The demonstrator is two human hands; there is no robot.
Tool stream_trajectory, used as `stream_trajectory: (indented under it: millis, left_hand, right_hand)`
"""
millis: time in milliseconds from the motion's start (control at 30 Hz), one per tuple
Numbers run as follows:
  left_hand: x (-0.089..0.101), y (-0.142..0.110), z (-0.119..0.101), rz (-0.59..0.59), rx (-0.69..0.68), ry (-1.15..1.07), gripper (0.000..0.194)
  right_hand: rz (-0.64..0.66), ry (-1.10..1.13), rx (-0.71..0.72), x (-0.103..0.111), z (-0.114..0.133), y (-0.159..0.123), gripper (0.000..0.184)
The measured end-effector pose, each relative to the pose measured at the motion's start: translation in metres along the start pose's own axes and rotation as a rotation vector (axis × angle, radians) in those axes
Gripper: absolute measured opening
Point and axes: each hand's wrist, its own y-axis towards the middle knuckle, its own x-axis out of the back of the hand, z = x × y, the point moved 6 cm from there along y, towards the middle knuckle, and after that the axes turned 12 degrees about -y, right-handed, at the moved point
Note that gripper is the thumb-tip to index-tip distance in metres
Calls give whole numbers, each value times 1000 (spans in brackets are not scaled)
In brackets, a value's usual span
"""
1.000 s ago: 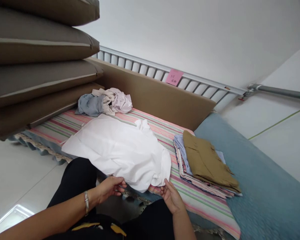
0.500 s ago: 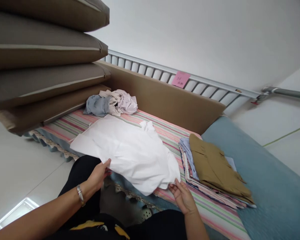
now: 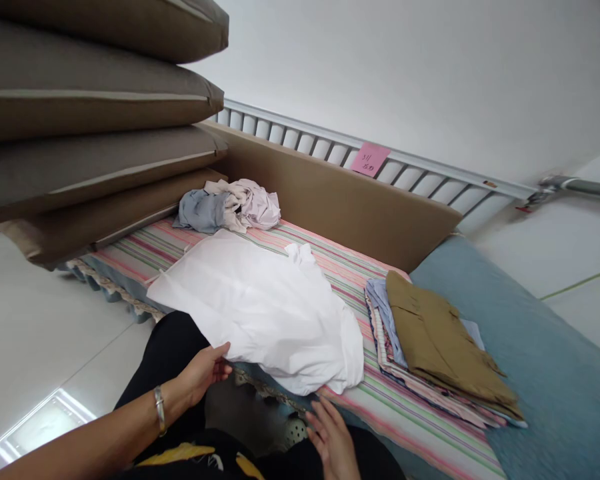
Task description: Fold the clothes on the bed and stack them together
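A white shirt (image 3: 270, 307) lies spread across the striped bed sheet (image 3: 340, 263), its near edge by my knees. My left hand (image 3: 203, 375) pinches that near edge, thumb on top and fingers curled below. My right hand (image 3: 331, 432) is off the cloth, just below the shirt's lower right corner, with its fingers stretched out and nothing in them. On the right sits a stack of folded clothes, an olive-brown garment (image 3: 445, 343) on top and pink and blue ones (image 3: 387, 320) under it.
Crumpled clothes (image 3: 230, 205) in blue-grey and pale pink lie at the back left. Thick brown cushions (image 3: 100, 107) are stacked on the left. A brown board (image 3: 330, 197) runs along the back, before a metal rail with a pink note (image 3: 371, 160). Blue bedding (image 3: 545, 373) is at right.
My right hand has let go of the shirt's lower right corner and drawn back toward me. My left hand has shifted slightly down, still at the near edge. The view has turned slightly.
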Motion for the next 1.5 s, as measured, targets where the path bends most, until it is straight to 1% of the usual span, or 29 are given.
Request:
stream_trajectory:
  millis: [33,100,133,200,267,333,400,467,533,633,733,800,867,933,1033,1100,1167,1300,1367,1433,1500]
  left_hand:
    - [1,-1,2,13,12,5,24]
    - [2,-4,3,34,28,24,26]
    - [2,-6,2,44,30,38,28]
    - [4,-8,-5,50,12,66,30]
    - [8,-8,-18,44,-24,73,32]
    - [12,-5,-32,36,-42,53,34]
    - [15,-1,-43,7,-38,21,36]
    - [17,3,-52,-36,-57,-12,33]
    - [17,3,-58,-68,-106,-44,29]
    - [17,-3,-57,-55,-131,-51,26]
    - [25,-11,-49,-46,-66,-32,26]
    - [31,-15,-43,-54,-16,-27,27]
    - [35,-17,-39,-57,12,-34,29]
    - [37,-19,-35,-65,25,-47,30]
    - [38,-21,-29,-77,59,-41,28]
    - [38,-23,-25,-63,77,-30,26]
    - [37,-26,-24,-42,69,-32,27]
    - [38,-31,-32,-50,0,-76,29]
    - [42,-30,-41,-75,-32,-103,28]
    - [47,-25,-56,-112,-88,-141,26]
    - [52,-17,-78,-144,-184,-190,27]
  right_hand:
    - [51,10,-29,-17,-7,-3,70]
    - [106,48,-52,-43,-15,-4,65]
    - [115,60,-56,-52,-16,-2,62]
    - [122,55,-56,-61,-15,2,59]
    - [137,37,-35,-59,-8,2,61]
    - [138,48,12,-49,3,-1,65]
    - [111,93,75,-38,15,-7,69]
    - [77,142,128,-31,24,-14,73]
    - [37,189,175,-31,29,-19,75]
    - [-32,263,220,-36,32,-23,77]
    - [-104,226,161,-35,28,-21,80]
    - [-98,181,113,-32,28,-20,77]
    - [-30,177,82,-28,31,-21,71]
    - [65,171,43,-27,32,-24,63]
    - [198,118,15,-34,28,-30,61]
    - [236,62,34,-39,23,-33,65]
    - [199,39,52,-39,17,-33,68]
    - [58,132,84,-23,10,-29,78]
    - [33,194,57,-17,7,-28,85]
    - [34,262,-12,-17,3,-29,87]
    - [51,321,-77,-22,1,-31,85]
